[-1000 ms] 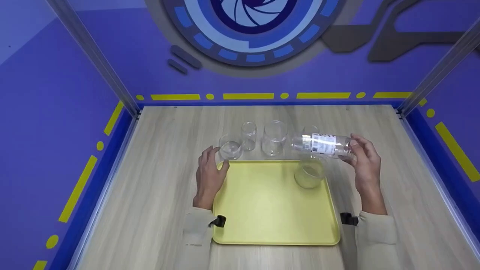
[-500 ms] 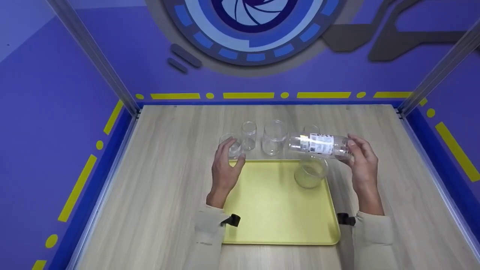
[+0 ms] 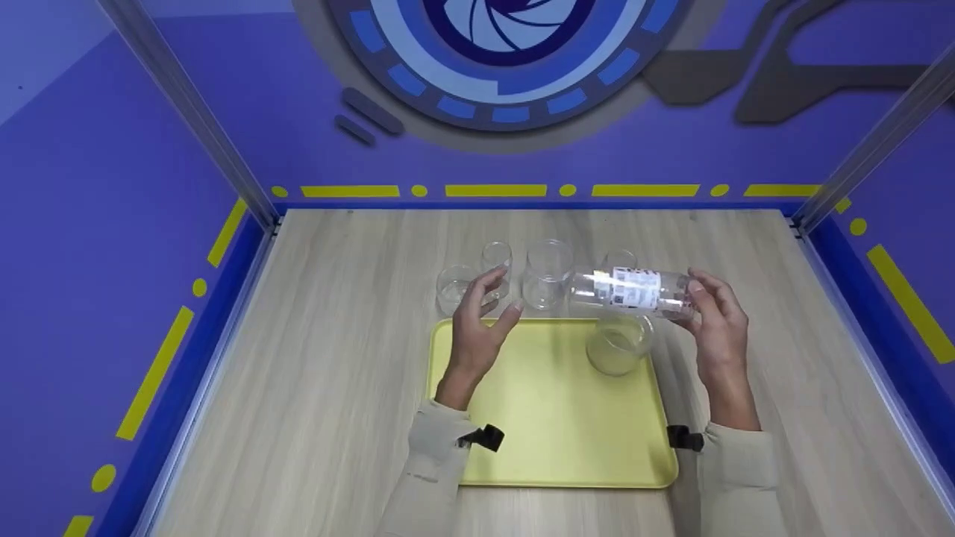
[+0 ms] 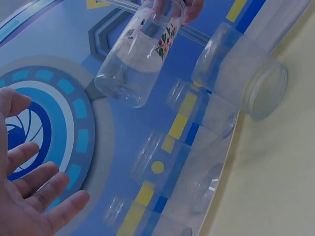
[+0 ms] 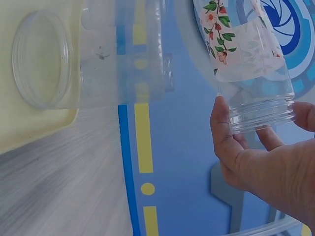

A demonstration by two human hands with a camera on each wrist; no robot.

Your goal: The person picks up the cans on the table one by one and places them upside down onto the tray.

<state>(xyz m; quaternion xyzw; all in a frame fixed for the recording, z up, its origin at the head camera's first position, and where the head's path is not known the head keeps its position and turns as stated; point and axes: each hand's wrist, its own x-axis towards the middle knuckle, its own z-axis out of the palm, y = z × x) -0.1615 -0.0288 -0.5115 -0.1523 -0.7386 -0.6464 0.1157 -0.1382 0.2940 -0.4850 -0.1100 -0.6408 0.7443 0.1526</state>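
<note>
My right hand [image 3: 720,321] grips a clear jar [image 3: 634,287] by its ringed end. The jar lies sideways in the air over the tray's back edge. A white label [image 5: 246,54] with red flowers and green leaves wraps it, as the right wrist view shows. My left hand [image 3: 477,335] hovers over the back left of the yellow tray [image 3: 552,418], fingers spread and holding nothing. In the left wrist view its fingers [image 4: 54,189] stand apart from the jar. Under the held jar, a wide clear jar [image 3: 615,350] stands on the tray's back right corner.
Behind the tray several clear containers stand in a row on the wooden table [image 3: 313,358]: a low wide one [image 3: 451,289], a slim one [image 3: 495,255], a taller wide one [image 3: 548,280] and one [image 3: 621,258] partly hidden behind the held jar. Blue walls enclose the table.
My left hand has moved right, from beside the low container to in front of the slim one. The held jar and my right hand have shifted slightly left.
</note>
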